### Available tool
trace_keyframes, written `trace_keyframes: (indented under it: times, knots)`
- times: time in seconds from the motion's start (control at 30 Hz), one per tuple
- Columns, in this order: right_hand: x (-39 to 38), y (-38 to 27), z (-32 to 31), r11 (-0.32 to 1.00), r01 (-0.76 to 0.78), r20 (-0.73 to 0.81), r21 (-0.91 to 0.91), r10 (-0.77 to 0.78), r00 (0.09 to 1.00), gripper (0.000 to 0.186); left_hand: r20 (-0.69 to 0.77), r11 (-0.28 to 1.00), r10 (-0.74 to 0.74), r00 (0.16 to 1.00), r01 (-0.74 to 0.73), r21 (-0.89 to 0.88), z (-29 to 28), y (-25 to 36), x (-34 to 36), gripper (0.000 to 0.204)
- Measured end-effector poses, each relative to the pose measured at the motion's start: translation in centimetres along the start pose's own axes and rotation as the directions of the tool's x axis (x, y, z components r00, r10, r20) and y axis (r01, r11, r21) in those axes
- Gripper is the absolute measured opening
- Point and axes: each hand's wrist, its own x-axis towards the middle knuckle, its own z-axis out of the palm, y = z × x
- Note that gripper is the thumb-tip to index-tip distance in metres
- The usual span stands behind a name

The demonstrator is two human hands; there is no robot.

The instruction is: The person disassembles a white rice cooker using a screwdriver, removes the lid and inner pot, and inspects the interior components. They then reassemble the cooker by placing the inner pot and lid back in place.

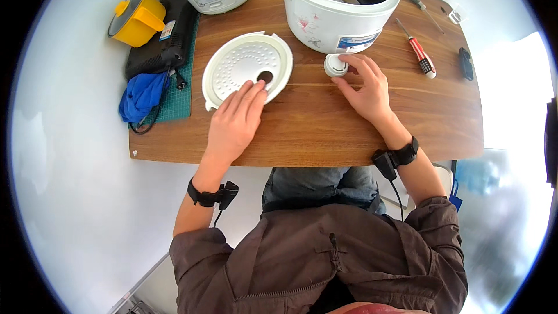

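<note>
The right hand pinches the white cap sideways between thumb and fingers, likely for control. The left hand rests extended fingers on the dimpled white disc, apparently steadying it against the tabletop. Beyond the cap stands the rice cooker.

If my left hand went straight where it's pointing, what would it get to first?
Probably the round hole in the white disc: the left hand reaches over the disc's near edge, with the hole just ahead. Whether it touches the disc is hard to tell.
</note>
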Motion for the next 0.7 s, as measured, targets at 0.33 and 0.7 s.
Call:
trace_keyframes:
  times: [0.33,0.7]
  knots:
    - [-0.2,1.0,-0.3,0.998,-0.053,0.100,-0.045,0.057,0.993,0.042,-0.113,0.974,-0.185,0.976,0.167,-0.153,-2.8,-0.8,0.8,0.030]
    - [0.1,0.3,-0.9,0.994,-0.079,0.178,-0.073,0.091,0.980,0.051,-0.180,0.550,-0.690,0.702,0.346,-0.760,-9.2,-6.9,1.7,0.027]
